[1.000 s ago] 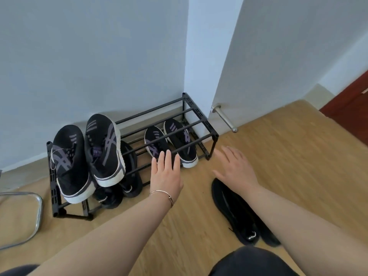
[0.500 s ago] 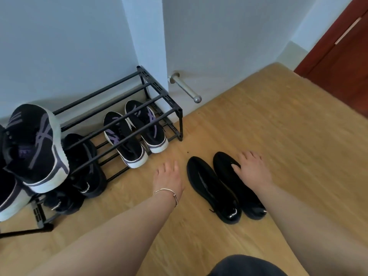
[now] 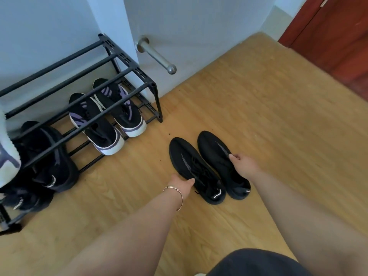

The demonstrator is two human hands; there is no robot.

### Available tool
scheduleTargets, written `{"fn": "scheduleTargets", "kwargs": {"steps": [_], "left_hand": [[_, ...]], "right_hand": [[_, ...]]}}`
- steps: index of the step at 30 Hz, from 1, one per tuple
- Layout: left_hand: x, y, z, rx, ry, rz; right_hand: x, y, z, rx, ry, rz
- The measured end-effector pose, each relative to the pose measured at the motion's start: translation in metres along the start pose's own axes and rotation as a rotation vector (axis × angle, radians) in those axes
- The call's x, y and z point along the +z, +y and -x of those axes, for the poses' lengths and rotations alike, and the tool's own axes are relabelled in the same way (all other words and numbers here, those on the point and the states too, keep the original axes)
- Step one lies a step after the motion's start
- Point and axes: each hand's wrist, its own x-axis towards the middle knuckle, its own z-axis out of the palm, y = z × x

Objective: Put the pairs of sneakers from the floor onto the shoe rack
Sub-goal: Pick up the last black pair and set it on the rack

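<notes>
Two black sneakers stand side by side on the wooden floor, right of the rack: the left black sneaker (image 3: 191, 166) and the right black sneaker (image 3: 217, 154). My left hand (image 3: 182, 185) grips the left one at its side, thumb over the upper. My right hand (image 3: 244, 164) curls over the right one's outer edge. Both sneakers rest on the floor. The black metal shoe rack (image 3: 119, 75) stands against the wall at left. Its lower tier holds a black-and-purple pair (image 3: 111, 124) and dark sneakers (image 3: 51, 162).
A white-soled sneaker (image 3: 8, 156) on the rack's upper tier shows at the left edge. A metal door stopper (image 3: 157, 56) juts from the wall beside the rack. A red-brown door (image 3: 334, 36) is at the far right. Wooden floor (image 3: 268, 116) stretches to the right.
The view swung right and down toward the black pair. Both hands went from hovering near the rack down onto the two black sneakers and closed on them.
</notes>
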Motion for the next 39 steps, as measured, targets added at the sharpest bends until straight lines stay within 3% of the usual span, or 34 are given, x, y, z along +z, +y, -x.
{"fn": "scheduleTargets", "kwargs": {"steps": [6,11,26,39], "left_hand": [[0.008,-0.003,-0.012,-0.069,-0.040,0.439],[-0.005,-0.006,-0.017,-0.020,-0.005,0.284],[-0.027,-0.018,-0.010,0.082,-0.027,0.352],[-0.093,0.009,0.062,0.190,-0.073,0.353]], "right_hand": [[0.006,0.018,-0.004,0.081,-0.124,-0.185],[0.006,0.033,-0.004,0.135,-0.251,-0.445],[0.029,0.044,0.012,0.025,-0.292,-0.545],[-0.009,-0.009,0.080,-0.134,-0.292,-0.674]]}}
